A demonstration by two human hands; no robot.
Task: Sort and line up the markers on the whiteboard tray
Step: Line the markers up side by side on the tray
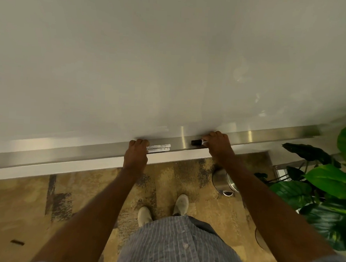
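A long metal whiteboard tray [69, 155] runs across the view below the white board. Two white markers [160, 147] lie side by side in it, their left ends under the fingers of my left hand [136, 152], which is closed over them. To the right, my right hand [218, 144] grips a marker with a black cap [196, 142]; only the cap and a bit of white barrel stick out to the left of my fingers. The black-capped marker rests in the tray, a short gap away from the two white ones.
A leafy green plant [327, 180] stands at the right, close to my right arm. A small metal bin [224, 181] sits on the patterned carpet below the tray. A dark small object [17, 242] lies on the floor at lower left.
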